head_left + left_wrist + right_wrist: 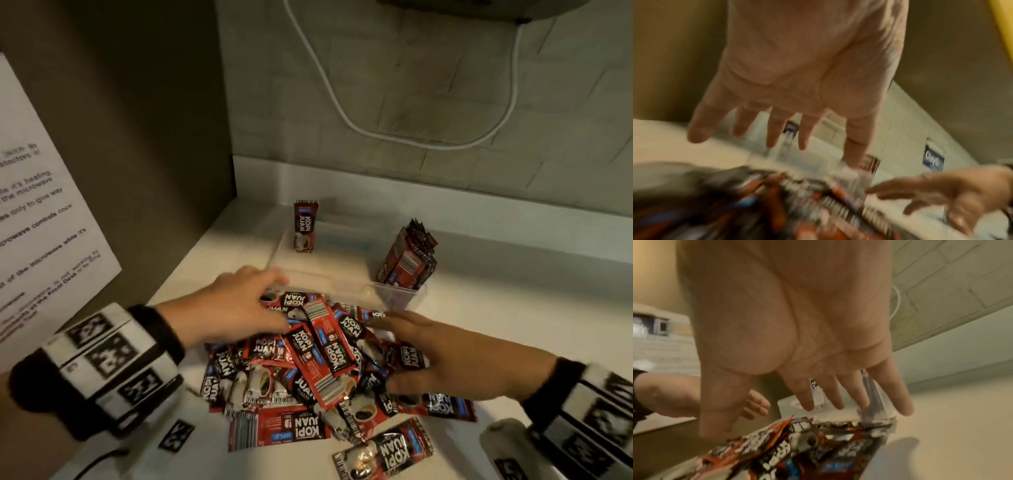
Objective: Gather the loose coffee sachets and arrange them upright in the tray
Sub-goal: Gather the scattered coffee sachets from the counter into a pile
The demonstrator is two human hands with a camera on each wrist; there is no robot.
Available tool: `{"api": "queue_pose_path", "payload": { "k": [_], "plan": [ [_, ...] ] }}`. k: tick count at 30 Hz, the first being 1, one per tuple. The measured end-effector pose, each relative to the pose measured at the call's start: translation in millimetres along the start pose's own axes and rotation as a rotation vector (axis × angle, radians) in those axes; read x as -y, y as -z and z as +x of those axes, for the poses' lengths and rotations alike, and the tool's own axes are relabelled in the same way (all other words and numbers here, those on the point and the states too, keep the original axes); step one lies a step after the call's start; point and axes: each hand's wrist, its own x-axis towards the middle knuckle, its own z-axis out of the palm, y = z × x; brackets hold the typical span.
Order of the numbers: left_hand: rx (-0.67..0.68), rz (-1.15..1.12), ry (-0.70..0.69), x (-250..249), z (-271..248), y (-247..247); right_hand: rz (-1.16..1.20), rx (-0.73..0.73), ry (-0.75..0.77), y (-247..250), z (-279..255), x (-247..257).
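While both hands spread (empty), sachet pile (308, 363) abuts tray (342, 284) edge.

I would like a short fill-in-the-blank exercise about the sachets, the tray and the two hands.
1. Both hands, left hand and right hand, have ____ fingers and hold nothing.
2. The loose sachets lie in a ____ on the counter.
3. In the clear tray, a bundle of sachets stands at its ____ end.

Missing words: open; pile; right

We see a pale countertop (513, 308) ending in a low backsplash (445, 192) under a grey brick-pattern wall (411, 85) where a white cable (329, 85) loops, a brown side panel (137, 120) (bearing a printed notice (41, 222)) closing the left edge.
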Motion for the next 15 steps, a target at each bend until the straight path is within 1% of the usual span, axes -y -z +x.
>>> {"api": "queue_pose_path", "payload": {
  "k": [2, 4, 6, 11, 12, 13, 15],
  "plan": [
    [0.127, 0.136, 0.055, 17.5, -4.5, -12.4, -0.098, 0.087, -0.083, -11.0, 10.1, 1.7],
    [0.187, 0.22, 0.048, 27.0, -9.3, -22.2, -0.174, 0.16, -0.155, -17.7, 13.9, 7.6],
    [0.211, 0.224, 0.021, 31.6, -16.2, -30.2, -0.215, 0.208, -0.16, -22.9, 12.1, 13.7],
    [0.188, 0.299, -0.053, 26.8, -33.7, -45.3, -0.228, 0.255, -0.115, -29.3, -3.8, 19.1],
    [0.19, 0.306, -0.048, 23.4, -36.0, -45.1, -0.212, 0.238, -0.099, -28.7, -5.8, 18.4],
    [0.184, 0.301, -0.048, 20.2, -36.9, -43.3, -0.184, 0.189, -0.077, -26.9, -7.2, 18.0],
    [0.152, 0.304, -0.052, 12.3, -37.1, -36.2, -0.119, -0.018, -0.031, -19.5, -5.8, 17.7]
  ]
}}
